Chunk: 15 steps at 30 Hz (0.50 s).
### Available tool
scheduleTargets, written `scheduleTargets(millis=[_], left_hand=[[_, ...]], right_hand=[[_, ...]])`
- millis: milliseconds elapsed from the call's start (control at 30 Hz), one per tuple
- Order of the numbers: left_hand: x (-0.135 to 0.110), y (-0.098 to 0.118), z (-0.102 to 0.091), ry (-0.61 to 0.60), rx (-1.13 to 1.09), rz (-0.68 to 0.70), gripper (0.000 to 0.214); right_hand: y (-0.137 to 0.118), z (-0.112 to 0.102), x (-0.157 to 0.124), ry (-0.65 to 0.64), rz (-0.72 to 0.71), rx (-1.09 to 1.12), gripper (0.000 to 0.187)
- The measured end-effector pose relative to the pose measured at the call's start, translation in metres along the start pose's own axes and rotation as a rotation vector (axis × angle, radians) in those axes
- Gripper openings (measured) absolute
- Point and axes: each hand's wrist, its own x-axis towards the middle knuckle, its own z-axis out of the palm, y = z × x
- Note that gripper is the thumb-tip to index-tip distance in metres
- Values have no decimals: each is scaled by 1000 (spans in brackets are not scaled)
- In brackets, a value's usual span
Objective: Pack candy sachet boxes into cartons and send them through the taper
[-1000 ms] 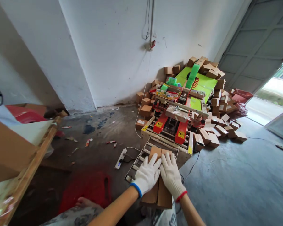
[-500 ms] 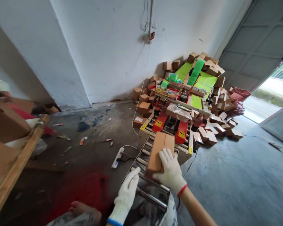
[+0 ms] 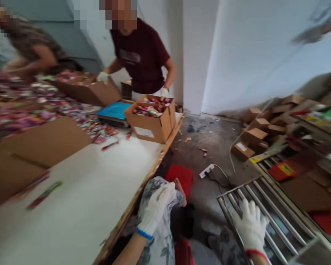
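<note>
Now the right grip point(image 3: 252, 223), spread, is off the carton point(image 3: 307, 193); left grip's point(image 3: 157, 206) state unclear.

A packing workshop, this was: wrapped packets point(image 3: 11, 110) lay heaped on the desk point(image 3: 93, 191), a roller conveyor point(image 3: 285, 209) stood by, and cartons point(image 3: 255, 136) crowded the wall point(image 3: 248, 62)

The right hand point(image 3: 252, 224) conceals part of the roller conveyor point(image 3: 285, 208) beneath. The right picture edge truncates the red-plated machine point(image 3: 281, 170); the left edge, the near carton point(image 3: 51, 141). Blur renders print on the maroon shirt point(image 3: 142, 49) and filled carton point(image 3: 154, 126) illegible
</note>
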Motion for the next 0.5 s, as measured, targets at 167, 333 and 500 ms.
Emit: scheduleTargets(millis=[167, 333, 500], left_hand=[[23, -8, -34, 163, 33, -59, 43], [94, 17, -72, 418, 100, 90, 64], [175, 51, -105, 220, 403, -7, 44]], right_hand=[[-47, 47, -92, -96, -58, 96, 82], [-37, 62, -89, -94, -73, 157, 78], [-29, 63, -77, -221, 18, 236, 87]])
